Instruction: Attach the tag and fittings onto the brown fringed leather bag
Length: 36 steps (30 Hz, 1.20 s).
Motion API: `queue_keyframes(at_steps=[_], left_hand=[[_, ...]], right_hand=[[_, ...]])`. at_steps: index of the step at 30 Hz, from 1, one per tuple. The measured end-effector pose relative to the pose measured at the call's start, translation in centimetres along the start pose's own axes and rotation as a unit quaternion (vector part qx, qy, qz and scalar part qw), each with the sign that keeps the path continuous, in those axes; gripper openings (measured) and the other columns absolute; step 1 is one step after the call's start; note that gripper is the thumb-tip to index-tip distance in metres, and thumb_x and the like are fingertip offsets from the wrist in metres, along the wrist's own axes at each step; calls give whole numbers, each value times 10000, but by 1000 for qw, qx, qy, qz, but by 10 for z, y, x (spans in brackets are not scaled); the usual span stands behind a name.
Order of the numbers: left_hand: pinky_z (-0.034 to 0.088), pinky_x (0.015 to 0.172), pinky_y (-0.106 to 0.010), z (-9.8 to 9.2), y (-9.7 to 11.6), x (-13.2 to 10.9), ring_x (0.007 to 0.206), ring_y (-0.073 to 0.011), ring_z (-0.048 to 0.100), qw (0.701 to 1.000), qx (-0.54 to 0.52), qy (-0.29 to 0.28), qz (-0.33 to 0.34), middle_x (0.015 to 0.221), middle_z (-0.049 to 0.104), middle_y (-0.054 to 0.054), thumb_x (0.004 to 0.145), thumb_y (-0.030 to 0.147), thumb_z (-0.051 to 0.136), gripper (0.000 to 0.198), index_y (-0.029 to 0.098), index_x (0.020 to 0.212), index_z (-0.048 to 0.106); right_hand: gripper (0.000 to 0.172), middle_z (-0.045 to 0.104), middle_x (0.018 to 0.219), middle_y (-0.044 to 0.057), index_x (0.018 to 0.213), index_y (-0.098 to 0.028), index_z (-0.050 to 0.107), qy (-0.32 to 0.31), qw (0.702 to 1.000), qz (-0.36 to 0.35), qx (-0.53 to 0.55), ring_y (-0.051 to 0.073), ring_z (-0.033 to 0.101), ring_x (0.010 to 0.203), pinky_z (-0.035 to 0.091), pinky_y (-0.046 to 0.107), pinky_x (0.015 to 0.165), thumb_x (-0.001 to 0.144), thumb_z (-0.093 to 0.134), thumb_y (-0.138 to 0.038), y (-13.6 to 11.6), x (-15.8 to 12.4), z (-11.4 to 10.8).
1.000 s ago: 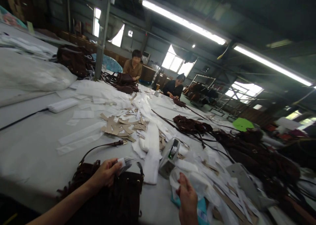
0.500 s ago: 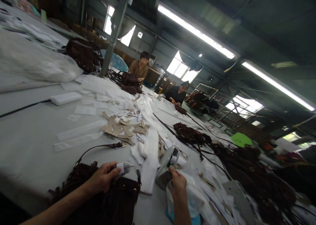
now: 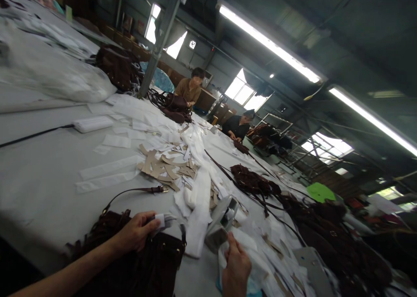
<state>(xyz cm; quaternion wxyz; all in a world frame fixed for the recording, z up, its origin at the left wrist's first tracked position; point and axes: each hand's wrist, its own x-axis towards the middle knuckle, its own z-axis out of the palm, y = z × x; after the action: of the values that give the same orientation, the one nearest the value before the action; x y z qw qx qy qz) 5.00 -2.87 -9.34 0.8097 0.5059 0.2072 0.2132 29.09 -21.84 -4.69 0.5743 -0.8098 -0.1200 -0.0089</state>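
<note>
A dark brown fringed bag [image 3: 153, 255] lies at the near edge of the grey table [image 3: 39, 188], its thin strap with a buckle [image 3: 155, 189] curling away to the left. My left hand [image 3: 137, 231] rests on the bag's top and pinches a small white wrapped piece [image 3: 163, 221]. My right hand [image 3: 236, 266] is raised above a heap of clear plastic wrapping [image 3: 257, 262], fingers closed on a bit of the white wrapping. A grey tape dispenser [image 3: 221, 223] stands just beyond that hand.
Brown cardboard cut-outs [image 3: 163, 169] and white wrapping strips [image 3: 107, 179] litter the table's middle. More brown bags [image 3: 254, 182] and straps lie to the right. Two other people [image 3: 190, 88] [image 3: 239, 125] work at the far end. A white bundle [image 3: 58, 77] lies at left.
My right hand reached toward the tape dispenser, then drew back a little and lower. My left hand stays on the bag with the white piece. The view tilted slightly.
</note>
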Motion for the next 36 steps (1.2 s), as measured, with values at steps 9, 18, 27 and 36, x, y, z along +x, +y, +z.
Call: queue_keyframes(at_steps=[9,18,27,36], left_hand=[[260,283,-158,-5,-7,1,266,-40,358,1000,4,2,3,531,511,54,793,580,620,454,138,894,613],[279,278,-158,-5,-5,2,261,-39,343,1000,-24,-13,-1,490,503,68,774,549,654,403,154,837,606],[261,279,-161,-6,-8,3,262,-42,346,1000,-11,-17,11,489,480,74,785,579,626,434,151,852,593],[298,314,-165,-4,-2,-1,328,-42,363,999,29,-18,35,558,467,75,821,557,585,396,164,785,548]], right_hand=[[576,615,521,7,669,-147,663,-31,998,59,-20,140,515,450,444,262,461,592,674,-717,34,-24,11],[637,609,504,21,637,-170,645,-32,995,29,-87,172,538,450,434,291,466,640,553,-800,32,-20,9],[695,602,472,20,661,-182,670,-35,992,41,-117,176,527,408,415,292,438,564,526,-854,31,-60,9],[376,548,600,-29,750,-193,626,-320,942,-105,12,108,461,518,359,222,483,864,527,-538,-60,-133,60]])
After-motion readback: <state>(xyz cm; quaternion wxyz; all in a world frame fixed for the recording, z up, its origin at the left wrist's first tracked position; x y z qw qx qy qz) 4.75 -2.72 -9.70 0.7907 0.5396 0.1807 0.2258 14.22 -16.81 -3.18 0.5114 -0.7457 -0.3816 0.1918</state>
